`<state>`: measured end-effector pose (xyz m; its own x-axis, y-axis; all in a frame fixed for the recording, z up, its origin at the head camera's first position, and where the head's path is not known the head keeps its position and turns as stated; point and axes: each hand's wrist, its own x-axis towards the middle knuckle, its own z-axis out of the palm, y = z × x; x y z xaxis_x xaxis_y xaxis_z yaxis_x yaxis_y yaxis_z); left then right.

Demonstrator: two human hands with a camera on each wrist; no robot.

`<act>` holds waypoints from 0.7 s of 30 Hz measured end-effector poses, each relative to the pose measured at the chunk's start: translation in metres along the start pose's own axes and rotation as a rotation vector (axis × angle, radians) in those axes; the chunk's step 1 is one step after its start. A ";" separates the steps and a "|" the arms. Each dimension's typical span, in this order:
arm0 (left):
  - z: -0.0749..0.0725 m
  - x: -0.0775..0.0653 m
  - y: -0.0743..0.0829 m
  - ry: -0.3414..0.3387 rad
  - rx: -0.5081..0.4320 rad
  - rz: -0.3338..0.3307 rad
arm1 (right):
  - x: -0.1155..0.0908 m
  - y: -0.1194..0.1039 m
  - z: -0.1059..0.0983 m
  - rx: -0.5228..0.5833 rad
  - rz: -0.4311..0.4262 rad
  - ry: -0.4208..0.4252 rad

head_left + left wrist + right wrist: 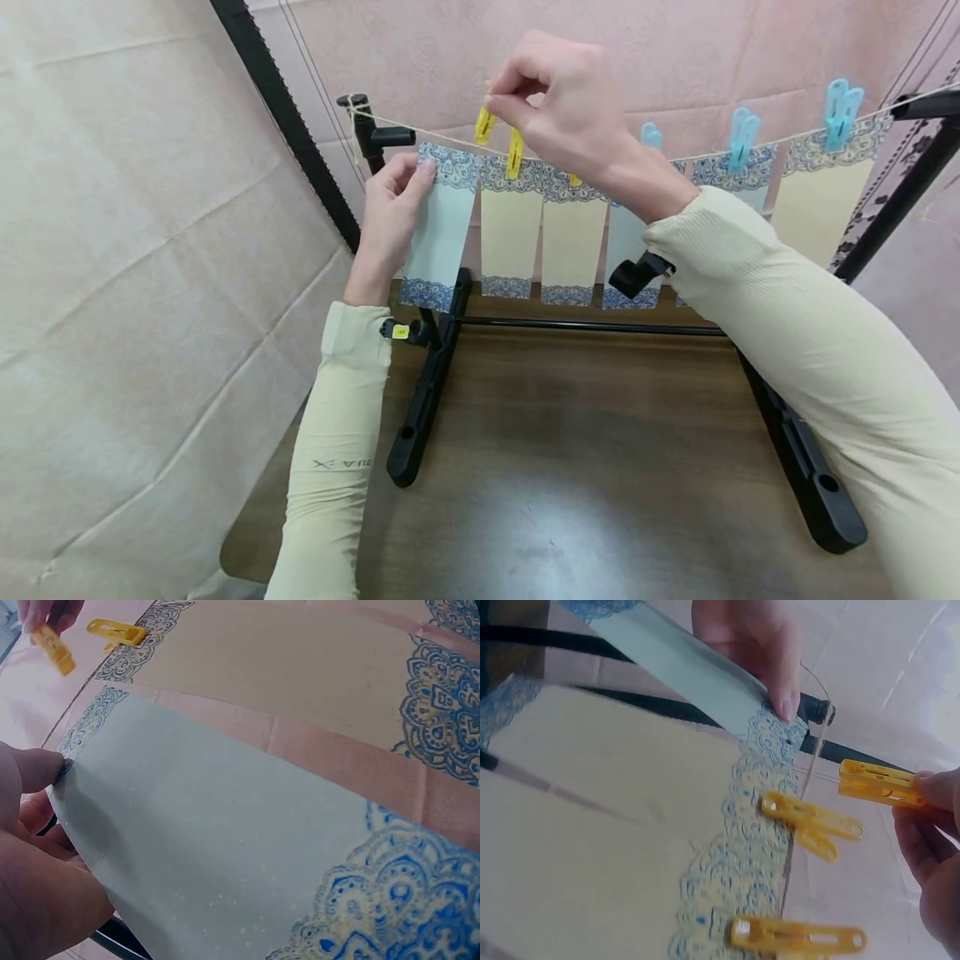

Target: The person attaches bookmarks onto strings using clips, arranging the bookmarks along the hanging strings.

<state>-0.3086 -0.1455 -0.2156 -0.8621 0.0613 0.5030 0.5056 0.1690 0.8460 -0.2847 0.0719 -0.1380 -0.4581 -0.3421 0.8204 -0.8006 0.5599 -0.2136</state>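
My left hand pinches a pale blue paper card by its upper left edge, thumb in front. Blue lace patterns band the card's top and bottom. Its top lies near the cord, with no peg on it. Above the cord, my right hand pinches a yellow clothespin by its handle end, its nose toward the cord in the right wrist view. A second yellow clothespin clips the neighbouring cream card to the cord. Another cream card hangs beside it, also yellow-pegged.
Farther right, more cards hang under blue clothespins. The cord runs between posts of a black stand, whose feet and crossbar stand on a brown wooden table. Pale cloth hangs at left and behind.
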 end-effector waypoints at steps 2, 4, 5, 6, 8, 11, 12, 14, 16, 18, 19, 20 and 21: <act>-0.001 0.002 -0.002 0.002 0.000 -0.002 | 0.004 0.000 0.005 0.000 -0.006 0.001; -0.002 0.005 -0.006 0.006 -0.006 -0.001 | 0.008 0.000 0.010 0.008 0.000 -0.001; -0.003 0.007 -0.009 0.009 -0.006 0.001 | 0.009 0.001 0.013 0.027 0.006 -0.004; -0.003 0.009 -0.011 0.011 -0.007 0.001 | 0.011 0.001 0.015 0.043 0.012 -0.004; -0.003 0.013 -0.015 0.011 -0.016 0.005 | 0.013 0.001 0.020 0.067 0.031 -0.010; -0.003 0.015 -0.018 0.008 -0.023 0.007 | 0.014 0.002 0.025 0.089 0.044 -0.024; -0.002 0.015 -0.019 0.007 -0.028 0.004 | 0.014 0.003 0.026 0.078 0.046 -0.029; -0.002 0.014 -0.019 0.006 -0.034 0.002 | 0.014 0.003 0.028 0.055 0.048 -0.036; -0.002 0.013 -0.019 0.007 -0.037 -0.001 | 0.014 0.004 0.029 0.044 0.055 -0.038; -0.002 0.012 -0.019 0.006 -0.035 -0.002 | 0.014 0.004 0.029 0.027 0.065 -0.036; -0.002 0.012 -0.019 0.003 -0.037 0.004 | 0.014 0.004 0.030 0.017 0.064 -0.036; -0.002 0.011 -0.018 0.002 -0.038 0.005 | 0.014 0.003 0.030 0.012 0.058 -0.037; -0.002 0.011 -0.018 0.000 -0.038 0.008 | 0.014 0.003 0.030 0.010 0.053 -0.042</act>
<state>-0.3271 -0.1499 -0.2248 -0.8578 0.0624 0.5101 0.5137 0.1313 0.8478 -0.3052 0.0456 -0.1430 -0.5153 -0.3434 0.7852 -0.7785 0.5706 -0.2614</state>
